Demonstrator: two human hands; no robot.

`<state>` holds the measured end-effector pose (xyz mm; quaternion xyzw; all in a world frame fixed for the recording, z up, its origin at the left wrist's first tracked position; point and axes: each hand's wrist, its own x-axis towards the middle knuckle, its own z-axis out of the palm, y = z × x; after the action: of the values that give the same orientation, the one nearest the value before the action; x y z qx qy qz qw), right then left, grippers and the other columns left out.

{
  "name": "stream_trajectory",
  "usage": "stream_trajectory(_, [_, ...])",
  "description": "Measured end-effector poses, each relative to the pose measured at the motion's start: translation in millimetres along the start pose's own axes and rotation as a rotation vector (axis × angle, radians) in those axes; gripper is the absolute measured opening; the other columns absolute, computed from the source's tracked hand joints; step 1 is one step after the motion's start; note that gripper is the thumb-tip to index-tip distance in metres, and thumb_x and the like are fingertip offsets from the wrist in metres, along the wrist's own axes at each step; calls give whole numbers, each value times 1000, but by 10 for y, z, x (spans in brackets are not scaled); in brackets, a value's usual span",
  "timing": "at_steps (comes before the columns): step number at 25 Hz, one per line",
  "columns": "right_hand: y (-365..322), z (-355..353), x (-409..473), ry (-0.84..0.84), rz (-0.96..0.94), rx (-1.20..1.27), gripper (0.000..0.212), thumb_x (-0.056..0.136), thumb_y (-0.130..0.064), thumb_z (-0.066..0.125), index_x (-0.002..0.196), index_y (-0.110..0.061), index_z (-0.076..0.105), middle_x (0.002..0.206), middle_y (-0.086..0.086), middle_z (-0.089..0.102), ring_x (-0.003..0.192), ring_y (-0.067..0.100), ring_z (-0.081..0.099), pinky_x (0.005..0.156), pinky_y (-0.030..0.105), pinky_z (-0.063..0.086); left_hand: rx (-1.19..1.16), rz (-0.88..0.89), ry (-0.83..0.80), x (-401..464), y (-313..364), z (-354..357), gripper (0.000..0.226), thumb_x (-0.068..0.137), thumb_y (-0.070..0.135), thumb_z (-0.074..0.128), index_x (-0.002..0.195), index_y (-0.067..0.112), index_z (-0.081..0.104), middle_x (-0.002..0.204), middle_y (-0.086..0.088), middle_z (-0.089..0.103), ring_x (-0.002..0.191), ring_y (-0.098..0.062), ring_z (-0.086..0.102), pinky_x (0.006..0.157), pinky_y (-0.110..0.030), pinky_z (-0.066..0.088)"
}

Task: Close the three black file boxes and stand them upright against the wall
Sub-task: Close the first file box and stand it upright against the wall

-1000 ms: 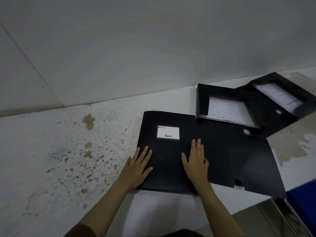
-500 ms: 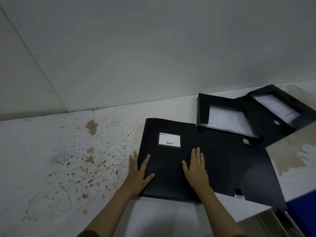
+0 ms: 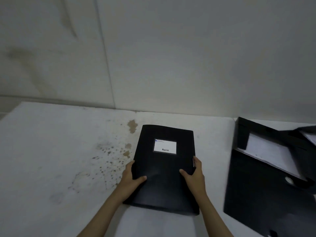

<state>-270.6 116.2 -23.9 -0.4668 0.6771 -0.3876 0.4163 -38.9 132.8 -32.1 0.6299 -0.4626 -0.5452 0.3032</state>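
A closed black file box (image 3: 164, 170) with a white label on its cover is in front of me over the white table, its far end pointing at the wall. My left hand (image 3: 132, 177) grips its left edge and my right hand (image 3: 194, 175) grips its right edge, thumbs on top. To the right a second black file box (image 3: 266, 161) lies open with white papers inside and its flap spread toward me. Part of a third open box (image 3: 307, 134) shows at the right border.
The white table (image 3: 59, 151) has brown stains left of the held box. A pale wall (image 3: 171, 57) with a vertical seam rises behind the table's far edge. The table's front edge runs below my forearms.
Both hands went from lying flat on the cover to gripping the box's sides. The closed box has come away from the open boxes and sits further left; the view has swung left.
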Motion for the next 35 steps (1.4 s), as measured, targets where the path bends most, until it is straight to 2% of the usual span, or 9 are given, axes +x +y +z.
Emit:
stream_trajectory(3, [-373, 460, 76, -110, -126, 26, 73, 78, -6, 68, 138, -23, 29, 134, -5, 44, 123, 17, 45, 99, 27, 38, -183, -70, 248, -143, -4, -504, 95, 58, 47, 69, 138, 32, 21, 138, -11, 37, 120, -27, 49, 102, -38, 43])
stream_trajectory(7, [-996, 1171, 183, -260, -259, 37, 76, 77, -6, 69, 139, -23, 28, 128, -13, 39, 118, 10, 41, 98, 26, 38, -372, -54, 468, -217, 158, -1339, 85, 67, 51, 69, 138, 19, 35, 126, -15, 51, 106, -29, 60, 88, -36, 50])
stream_trajectory(13, [-1985, 2468, 185, -421, -405, 37, 89, 76, -7, 71, 143, -27, 16, 137, -14, 30, 127, 9, 29, 109, 34, 29, -450, 103, 551, -387, 462, -2944, 71, 73, 54, 64, 127, 15, 41, 121, -5, 59, 106, -22, 61, 91, -39, 51])
stream_trajectory(19, [-2841, 3739, -29, -514, -509, 46, 89, 77, -2, 67, 143, -27, 12, 145, 3, 36, 132, 16, 35, 108, 37, 36, -440, 324, 658, -638, 580, -4274, 48, 81, 28, 66, 123, 22, 44, 118, -2, 61, 106, -19, 62, 84, -32, 51])
stream_trajectory(25, [-3685, 4607, -228, -450, -715, 25, 84, 83, -10, 64, 146, -19, 9, 156, 5, 13, 144, 21, 14, 117, 37, 20, -365, 434, 849, -502, 508, -4945, 37, 81, 27, 66, 112, 29, 45, 116, -4, 59, 107, -25, 59, 90, -44, 51])
stream_trajectory(28, [-4137, 4883, -436, -509, -868, 25, 85, 83, -12, 63, 144, -35, 9, 158, 0, -5, 142, 6, -5, 114, 32, 15, -241, 405, 931, -276, 429, -5077, 41, 73, 41, 64, 107, 37, 41, 117, -7, 54, 112, -31, 51, 93, -56, 46])
stream_trajectory(30, [-4326, 5081, -506, -566, -960, -1, 83, 82, -13, 62, 141, -44, 13, 157, -2, -11, 141, 6, -8, 116, 44, 14, -217, 396, 953, -124, 355, -5113, 38, 74, 40, 60, 102, 46, 36, 115, -4, 51, 115, -33, 47, 95, -58, 42])
stream_trajectory(32, [-4364, 5285, -497, -618, -999, -117, 77, 81, -18, 64, 138, -45, 21, 157, -3, -14, 144, 24, -12, 116, 59, 12, -291, 400, 939, 8, 282, -5117, 42, 80, 32, 62, 109, 45, 34, 120, 2, 47, 121, -31, 44, 101, -55, 40])
stream_trajectory(35, [-4250, 5538, -449, -656, -1007, -236, 66, 80, -24, 68, 136, -32, 34, 158, 4, -9, 144, 35, -11, 117, 55, -3, -381, 421, 919, 166, 163, -5083, 54, 87, 8, 58, 129, 23, 28, 127, 1, 41, 116, -18, 44, 94, -36, 42])
